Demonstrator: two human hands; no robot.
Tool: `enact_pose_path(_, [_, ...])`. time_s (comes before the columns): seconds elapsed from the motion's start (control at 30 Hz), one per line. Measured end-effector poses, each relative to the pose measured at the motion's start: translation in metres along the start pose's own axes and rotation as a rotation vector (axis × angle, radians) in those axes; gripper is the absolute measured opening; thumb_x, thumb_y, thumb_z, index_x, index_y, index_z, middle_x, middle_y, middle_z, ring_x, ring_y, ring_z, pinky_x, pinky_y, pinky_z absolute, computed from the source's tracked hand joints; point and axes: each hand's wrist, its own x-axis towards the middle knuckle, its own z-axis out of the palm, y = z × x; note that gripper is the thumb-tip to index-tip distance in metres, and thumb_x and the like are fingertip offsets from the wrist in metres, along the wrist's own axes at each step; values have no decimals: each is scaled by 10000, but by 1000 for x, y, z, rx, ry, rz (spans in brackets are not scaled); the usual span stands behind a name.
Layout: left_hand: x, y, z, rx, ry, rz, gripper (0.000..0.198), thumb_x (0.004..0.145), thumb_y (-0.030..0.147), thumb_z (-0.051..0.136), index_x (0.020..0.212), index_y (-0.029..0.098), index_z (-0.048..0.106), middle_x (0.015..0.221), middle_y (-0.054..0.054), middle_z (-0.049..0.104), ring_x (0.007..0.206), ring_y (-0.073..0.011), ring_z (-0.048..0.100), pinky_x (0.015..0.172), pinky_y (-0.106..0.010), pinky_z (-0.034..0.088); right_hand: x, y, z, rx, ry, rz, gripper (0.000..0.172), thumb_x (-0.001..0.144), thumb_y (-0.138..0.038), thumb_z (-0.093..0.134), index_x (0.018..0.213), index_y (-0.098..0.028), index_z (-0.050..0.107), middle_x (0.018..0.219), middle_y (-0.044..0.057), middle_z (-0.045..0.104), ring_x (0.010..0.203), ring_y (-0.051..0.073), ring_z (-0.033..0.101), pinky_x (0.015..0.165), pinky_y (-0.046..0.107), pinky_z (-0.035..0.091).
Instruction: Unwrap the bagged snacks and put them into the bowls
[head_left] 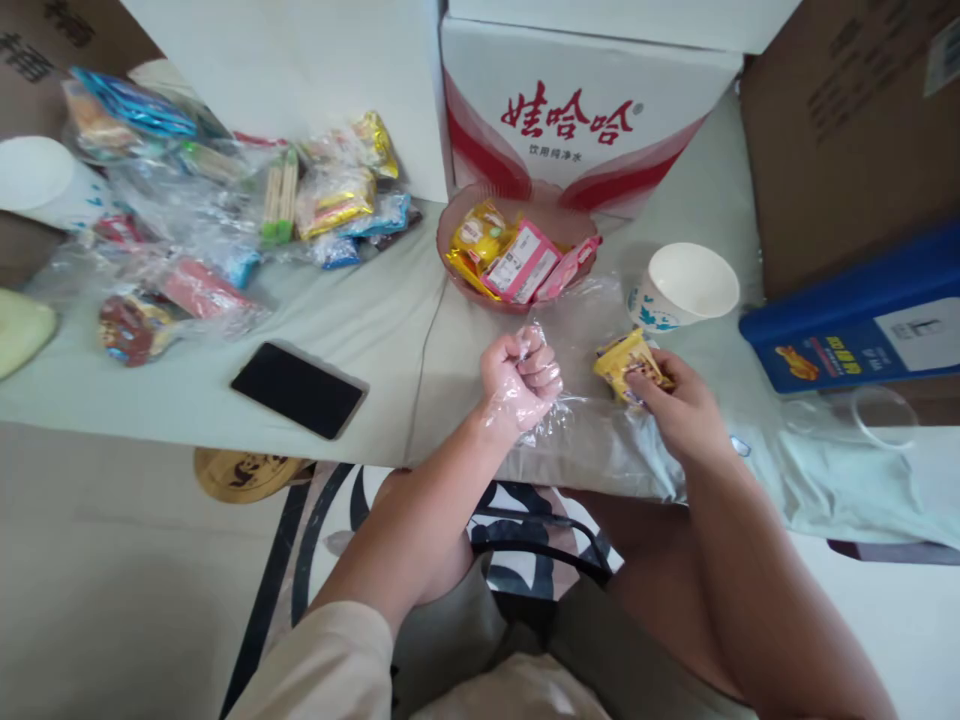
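Plastic [573, 412] clings around the left hand [523, 382], curled into a fist, while the right hand [681, 402] grips a yellow packet [627, 364] near a cup [658, 308].

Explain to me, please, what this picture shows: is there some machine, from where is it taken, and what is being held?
There is no machine here, only a person with two bare hands. The single picture comes from a camera worn on the head, looking forward and down.

The right hand holds a yellow packet. The left hand is closed into a fist, with clear plastic about it; whether it grips the plastic, I cannot tell.

On the cloth-covered table are a pinkish bowl of wrapped snacks, a paper cup, a dark phone and, to the left, a pile of packaged items.
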Motion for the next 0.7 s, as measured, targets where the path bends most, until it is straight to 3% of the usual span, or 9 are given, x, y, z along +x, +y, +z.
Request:
enact_pose_path(0.1, [-12,18,-5,-59,-25,-3,262,640,173,438,632,229,182,496,86,96,348,-71,115,392,-216,88,1,1,2,299,-25,156,408,716,-486,816,1027,-248,701,925,17,748,742,177,692,682,320,593])
enact_pose_path(0.2, [-25,40,-13,-109,-50,34,273,697,185,441,639,233,179,499,87,95,356,-75,96,384,-227,96,4,-1,8,512,-37,205,367,690,-466,827,967,-262,697,954,15,753,789,181,710,648,313,604])
enact_pose_path(0.27, [-33,55,-20,-114,-64,104,270,727,198,446,633,233,196,501,87,97,364,-76,77,380,-231,99,7,-4,16,598,16,156,345,685,-449,819,945,-266,687,1020,10,755,886,181,717,708,321,617])
enact_pose_path(0.37, [-41,74,-26,26,-3,171,260,744,208,458,613,229,233,501,88,102,381,-79,67,383,-226,114,7,-12,31,594,160,-70,312,665,-376,807,908,-245,662,1049,4,736,985,160,704,865,309,595])
enact_pose_path(0.53, [-44,77,-28,784,240,204,341,744,205,508,501,223,270,461,58,187,427,-100,166,445,-261,174,-1,-45,52,379,402,-393,220,710,-280,692,919,-264,625,1010,-21,710,1072,202,700,1039,443,534])
enact_pose_path(0.63, [-46,68,-28,1244,207,281,352,754,209,569,463,207,371,470,20,313,489,-123,284,521,-300,220,8,-79,59,268,421,-559,315,704,-215,697,990,-340,655,1102,-28,694,1151,220,675,1100,473,497])
enact_pose_path(0.7, [-48,62,-26,1630,122,276,333,810,258,525,492,212,436,503,-11,417,538,-157,395,565,-326,262,25,-105,68,141,346,-617,346,741,-229,719,1047,-383,666,1151,-17,690,1148,240,677,1095,481,495])
